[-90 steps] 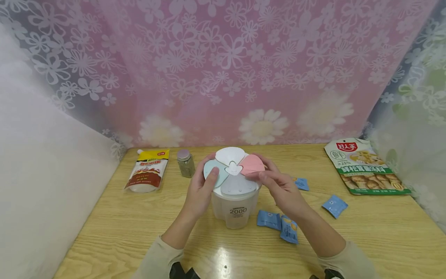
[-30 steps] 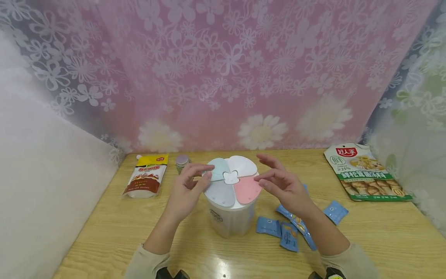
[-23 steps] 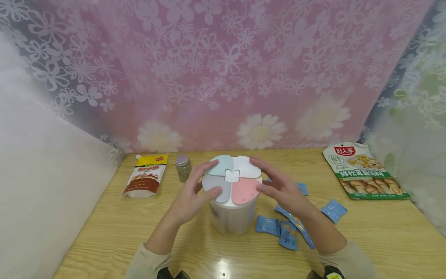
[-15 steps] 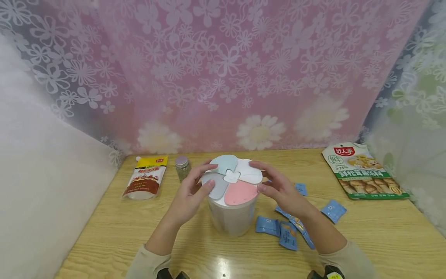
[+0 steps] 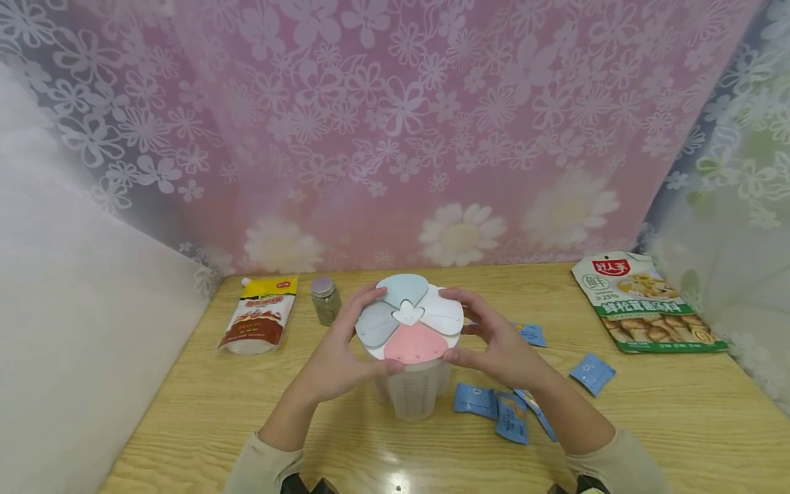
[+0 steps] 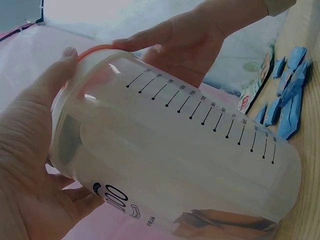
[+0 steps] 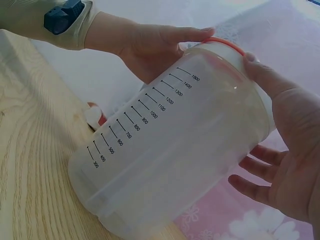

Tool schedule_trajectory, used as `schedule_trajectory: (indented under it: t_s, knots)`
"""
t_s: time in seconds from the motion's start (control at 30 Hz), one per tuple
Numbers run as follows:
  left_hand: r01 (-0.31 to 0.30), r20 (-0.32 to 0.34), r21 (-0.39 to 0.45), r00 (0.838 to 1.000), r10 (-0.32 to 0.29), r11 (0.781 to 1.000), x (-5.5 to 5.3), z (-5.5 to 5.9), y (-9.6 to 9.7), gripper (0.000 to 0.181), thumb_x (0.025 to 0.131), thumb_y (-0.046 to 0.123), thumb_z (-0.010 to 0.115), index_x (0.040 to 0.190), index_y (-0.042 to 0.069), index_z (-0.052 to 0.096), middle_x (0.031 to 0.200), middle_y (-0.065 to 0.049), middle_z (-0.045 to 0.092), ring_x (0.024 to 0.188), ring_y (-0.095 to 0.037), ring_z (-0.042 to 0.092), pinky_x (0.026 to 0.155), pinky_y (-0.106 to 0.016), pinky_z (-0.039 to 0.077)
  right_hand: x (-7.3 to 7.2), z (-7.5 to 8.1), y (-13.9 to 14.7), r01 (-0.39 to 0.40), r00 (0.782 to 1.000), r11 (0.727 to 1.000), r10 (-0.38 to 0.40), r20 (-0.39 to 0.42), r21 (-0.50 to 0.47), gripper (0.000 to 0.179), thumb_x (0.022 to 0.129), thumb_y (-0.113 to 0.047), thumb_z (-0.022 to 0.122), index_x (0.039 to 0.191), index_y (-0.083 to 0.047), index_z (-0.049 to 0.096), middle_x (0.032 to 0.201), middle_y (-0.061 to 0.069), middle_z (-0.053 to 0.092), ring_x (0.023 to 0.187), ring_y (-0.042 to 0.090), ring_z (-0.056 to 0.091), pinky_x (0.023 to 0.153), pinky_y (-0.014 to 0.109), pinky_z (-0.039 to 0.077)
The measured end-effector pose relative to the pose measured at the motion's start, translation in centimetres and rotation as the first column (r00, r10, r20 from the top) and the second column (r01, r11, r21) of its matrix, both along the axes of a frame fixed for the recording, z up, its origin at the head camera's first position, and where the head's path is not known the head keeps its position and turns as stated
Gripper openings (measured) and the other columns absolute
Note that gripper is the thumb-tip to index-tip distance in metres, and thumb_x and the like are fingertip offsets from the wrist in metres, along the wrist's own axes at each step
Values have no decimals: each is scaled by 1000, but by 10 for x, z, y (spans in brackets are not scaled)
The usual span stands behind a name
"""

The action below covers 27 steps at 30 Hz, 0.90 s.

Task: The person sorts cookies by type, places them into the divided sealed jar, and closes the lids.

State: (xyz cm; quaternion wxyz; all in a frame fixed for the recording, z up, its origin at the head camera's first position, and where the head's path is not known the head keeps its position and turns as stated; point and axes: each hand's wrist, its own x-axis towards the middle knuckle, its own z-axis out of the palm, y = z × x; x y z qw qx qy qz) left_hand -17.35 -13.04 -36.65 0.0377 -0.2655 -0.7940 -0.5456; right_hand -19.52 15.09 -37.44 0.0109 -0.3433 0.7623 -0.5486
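A clear plastic storage canister (image 5: pixel 415 394) stands upright on the wooden table, under a lid (image 5: pixel 407 314) with pale green, white, grey and pink petal flaps. My left hand (image 5: pixel 338 357) grips the lid's left side, thumb at the front rim near the pink flap (image 5: pixel 416 343). From the right, my right hand (image 5: pixel 507 350) holds the lid's rim, its thumb at the pink flap's other corner. All the flaps lie down. Printed measuring marks (image 7: pixel 135 120) run down the wall facing me. Something brownish (image 6: pixel 225 220) shows through the canister's lower wall in the left wrist view.
Several blue snack packets (image 5: pixel 511 417) lie right of the canister, one packet (image 5: pixel 592 374) farther off. A green-and-white mushroom seasoning pouch (image 5: pixel 648 302) lies at the back right. A spice jar (image 5: pixel 326 302) and a yellow-topped pouch (image 5: pixel 259 315) stand at the back left.
The canister has turned clockwise seen from above: the pink flap went from the right to the front, and the 2000 print left the front. Both hands briefly came off, then took hold again.
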Motion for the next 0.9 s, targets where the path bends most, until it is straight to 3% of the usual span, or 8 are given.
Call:
schedule_trajectory:
  t_s: [0.17, 0.33, 0.7, 0.83, 0.9]
  knots:
    - [-66, -58, -44, 996, 64, 997, 0, -1, 1, 103, 69, 27, 93, 153, 27, 35, 159, 6, 32, 144, -20, 36, 114, -55, 35, 1, 0, -2, 29, 1000, 999, -29, -5, 14, 78, 86, -9, 77, 151, -26, 38, 150, -2, 43, 127, 11, 49, 97, 35, 51]
    - [-104, -89, -76, 991, 97, 992, -1, -1, 4, 94, 69, 34, 92, 148, 28, 42, 160, 5, 32, 147, -23, 34, 115, -56, 33, 0, -1, 0, 49, 998, 999, -49, -28, 11, 77, 86, -12, 78, 151, -26, 39, 148, -2, 44, 123, 12, 48, 94, 33, 51]
    - [-107, -112, -102, 989, 95, 989, -1, -3, 4, 85, 72, 38, 89, 145, 31, 45, 160, 3, 30, 146, -26, 34, 112, -60, 35, 0, -2, 1, 40, 999, 999, -40, -6, 1, 75, 89, -15, 76, 152, -27, 38, 145, -1, 45, 121, 14, 49, 92, 33, 52]
    - [-105, -124, -91, 988, 93, 990, -1, -3, 5, 80, 77, 55, 80, 144, 29, 45, 160, 1, 30, 147, -27, 34, 112, -60, 35, 0, -2, 1, 27, 1000, 1000, -28, 3, 6, 75, 91, -17, 74, 154, -27, 34, 146, 0, 43, 122, 15, 48, 94, 34, 52]
    - [-99, -143, -40, 985, 92, 994, -3, -4, 6, 70, 85, 57, 72, 141, 22, 49, 159, -4, 34, 145, -30, 37, 110, -59, 38, 2, -2, 0, 29, 1000, 1000, -29, 6, 11, 75, 91, -16, 74, 154, -28, 33, 146, -1, 43, 121, 14, 48, 94, 35, 53]
